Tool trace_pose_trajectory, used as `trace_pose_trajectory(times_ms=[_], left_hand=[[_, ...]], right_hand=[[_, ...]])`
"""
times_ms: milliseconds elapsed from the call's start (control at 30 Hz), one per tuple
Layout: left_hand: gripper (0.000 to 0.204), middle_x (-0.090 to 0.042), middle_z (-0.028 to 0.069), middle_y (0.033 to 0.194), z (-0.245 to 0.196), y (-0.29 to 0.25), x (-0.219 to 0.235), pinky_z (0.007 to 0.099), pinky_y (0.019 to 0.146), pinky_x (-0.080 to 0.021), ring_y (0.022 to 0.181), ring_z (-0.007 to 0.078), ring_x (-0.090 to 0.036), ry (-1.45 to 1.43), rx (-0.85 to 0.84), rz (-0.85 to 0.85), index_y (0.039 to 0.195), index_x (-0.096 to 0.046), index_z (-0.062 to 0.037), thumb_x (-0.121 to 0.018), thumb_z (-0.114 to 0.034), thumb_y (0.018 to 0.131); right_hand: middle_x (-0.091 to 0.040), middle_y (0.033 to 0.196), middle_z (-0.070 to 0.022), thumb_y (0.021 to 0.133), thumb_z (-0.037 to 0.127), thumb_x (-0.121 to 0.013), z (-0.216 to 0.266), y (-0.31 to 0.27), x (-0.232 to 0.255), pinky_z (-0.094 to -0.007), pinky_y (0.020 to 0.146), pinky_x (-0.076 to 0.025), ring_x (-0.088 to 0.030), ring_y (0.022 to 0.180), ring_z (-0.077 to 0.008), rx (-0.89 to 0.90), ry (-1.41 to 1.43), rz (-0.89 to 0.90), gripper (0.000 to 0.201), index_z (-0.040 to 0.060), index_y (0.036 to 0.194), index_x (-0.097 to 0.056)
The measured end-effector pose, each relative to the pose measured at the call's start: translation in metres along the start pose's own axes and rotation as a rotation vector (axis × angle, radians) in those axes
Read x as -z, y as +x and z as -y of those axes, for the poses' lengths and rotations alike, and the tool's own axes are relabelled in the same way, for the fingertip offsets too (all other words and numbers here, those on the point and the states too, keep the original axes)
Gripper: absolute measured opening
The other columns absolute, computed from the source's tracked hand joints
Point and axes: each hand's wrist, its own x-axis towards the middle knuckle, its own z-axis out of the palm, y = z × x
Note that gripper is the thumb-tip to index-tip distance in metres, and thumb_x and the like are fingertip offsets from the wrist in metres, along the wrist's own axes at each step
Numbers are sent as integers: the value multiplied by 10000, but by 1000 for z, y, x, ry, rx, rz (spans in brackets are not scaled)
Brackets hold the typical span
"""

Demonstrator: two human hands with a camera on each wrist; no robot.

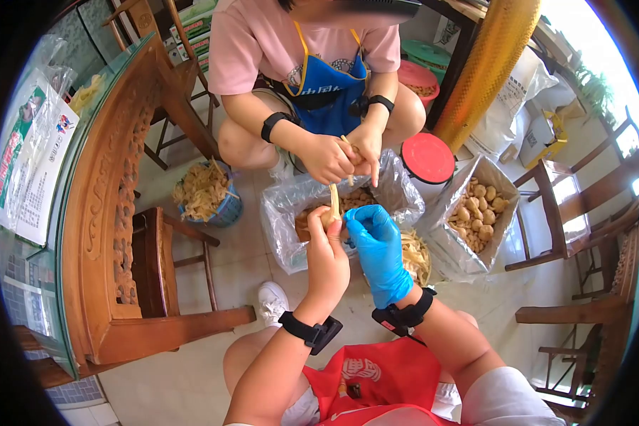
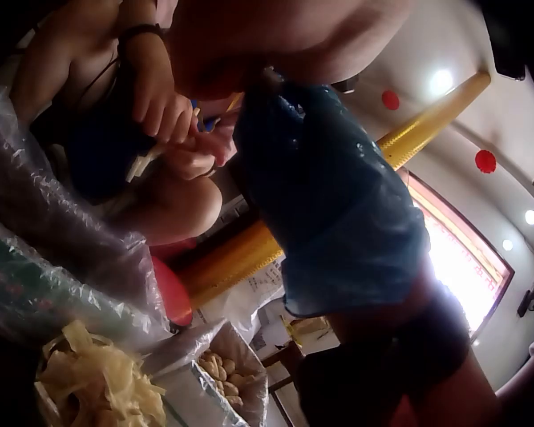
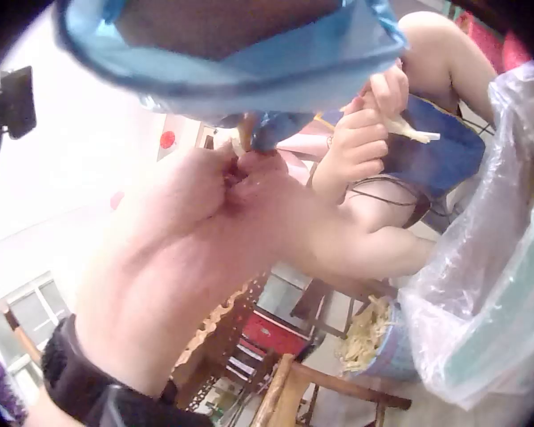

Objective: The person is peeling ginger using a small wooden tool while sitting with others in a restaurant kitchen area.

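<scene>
My bare left hand (image 1: 328, 228) grips a small brownish tuber (image 1: 326, 218) over a plastic-lined bin (image 1: 285, 213). A pale strip of peel (image 1: 334, 197) stands up from the tuber. My right hand (image 1: 356, 221), in a blue glove, pinches at the tuber beside the left fingers. In the left wrist view the blue glove (image 2: 338, 196) fills the middle. The right wrist view has the left hand (image 3: 205, 213) clenched below the glove's edge (image 3: 231, 44). Opposite me, a seated person in a blue apron (image 1: 330, 92) holds a pale strip (image 1: 348, 153) with both hands.
A bag of pale round tubers (image 1: 479, 202) stands at the right, beside a red lid (image 1: 427, 157). Peelings fill a blue basket (image 1: 204, 190) on the left and a pile (image 1: 413, 255) by my right wrist. A carved wooden table (image 1: 113, 213), chairs (image 1: 582, 213) and a yellow pillar (image 1: 486, 64) surround us.
</scene>
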Motion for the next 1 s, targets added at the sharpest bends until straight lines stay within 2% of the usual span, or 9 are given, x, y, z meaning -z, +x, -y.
trace_pose_trajectory(times_ms=[300, 467, 500, 567, 700, 767, 867, 933, 1000], left_hand=[[262, -595, 116, 897, 10, -2, -6, 303, 659, -454, 725, 175, -554, -9, 2, -29, 1189, -407, -52, -382, -233, 1001], [260, -470, 0, 847, 12, 9, 4, 165, 481, -326, 589, 38, -368, -226, 137, -142, 1157, -418, -90, -375, -294, 1003], [274, -550, 47, 872, 8, 11, 14, 238, 562, -429, 682, 103, -509, -294, 240, -91, 1171, -416, -65, -380, -277, 1001], [233, -465, 1, 805, 3, 15, 15, 185, 492, -338, 595, 41, -380, -441, 280, -88, 1082, -436, -104, -382, -316, 1000], [212, -471, -5, 790, 21, 7, 19, 205, 519, -371, 603, 48, -399, -541, 500, 124, 1083, -444, -119, -416, -308, 991], [206, -492, -5, 805, 27, 8, 12, 220, 549, -404, 622, 54, -436, -522, 515, 185, 1085, -456, -127, -464, -300, 974], [169, -524, -2, 798, 15, 11, 9, 210, 523, -394, 628, 58, -479, -392, 485, 124, 1015, -489, -130, -513, -284, 950], [234, -564, -19, 838, 43, 24, 16, 220, 555, -428, 688, 82, -550, -299, 476, 281, 1051, -495, -145, -546, -333, 920], [243, -603, 19, 918, 82, 37, 12, 243, 612, -474, 735, 110, -584, -397, 501, 312, 1075, -514, -135, -502, -327, 928]], right_hand=[[-614, 799, -64, 869, 124, -596, -5, 2, 4, -236, 595, -452, -538, 630, -112, -577, 408, -229, 129, 12, 934, -598], [-618, 757, -84, 871, 121, -590, -46, 30, 50, -238, 569, -439, -528, 614, -117, -522, 392, -368, 124, 11, 929, -597], [-620, 750, -89, 871, 125, -594, -58, 40, 65, -239, 563, -435, -527, 613, -119, -472, 307, -369, 128, 12, 931, -595], [-631, 819, -92, 862, 148, -623, -58, 54, 67, -243, 592, -448, -541, 639, -124, -460, 274, -278, 170, 15, 962, -593], [-617, 988, -66, 839, 167, -662, -56, 58, 44, -292, 764, -468, -570, 864, -147, -426, -9, -317, 287, 24, 1077, -589], [-612, 1002, -45, 840, 166, -648, -53, 59, 47, -283, 841, -452, -555, 930, -145, -280, -89, -59, 296, 36, 1100, -592], [-591, 820, 2, 895, 231, -534, -21, 51, 31, -326, 673, -455, -471, 740, -109, -234, -136, 83, 207, 60, 939, -644], [-589, 790, -3, 913, 261, -512, 14, 37, 27, -312, 661, -466, -472, 706, -93, -240, -67, 256, 245, 60, 925, -649], [-618, 827, -35, 869, 203, -570, -13, 33, 20, -310, 676, -489, -536, 749, -104, -194, 11, 289, 221, 13, 962, -635]])
